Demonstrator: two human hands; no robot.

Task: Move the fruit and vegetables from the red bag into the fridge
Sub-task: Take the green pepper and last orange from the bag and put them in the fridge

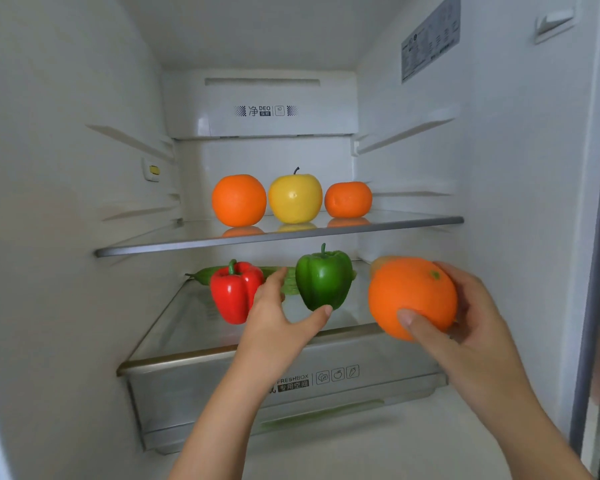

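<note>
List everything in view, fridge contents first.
large orange: 1, orange, upper shelf, left
yellow apple: 1, yellow, upper shelf, middle
small orange: 1, orange, upper shelf, right
red pepper: 1, red, lower shelf, left
green pepper: 1, green, lower shelf, middle
cucumber: 1, green, behind the peppers
crisper drawer: 1, clear, below lower shelf
held orange: 1, orange, in right hand
left hand: 1, open, between the peppers
right hand: 1, grips held orange

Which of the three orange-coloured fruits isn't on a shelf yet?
The orange gripped in the right hand, at the lower right. The other orange and the smaller tangerine sit on the upper glass shelf, flanking a yellow apple.
</note>
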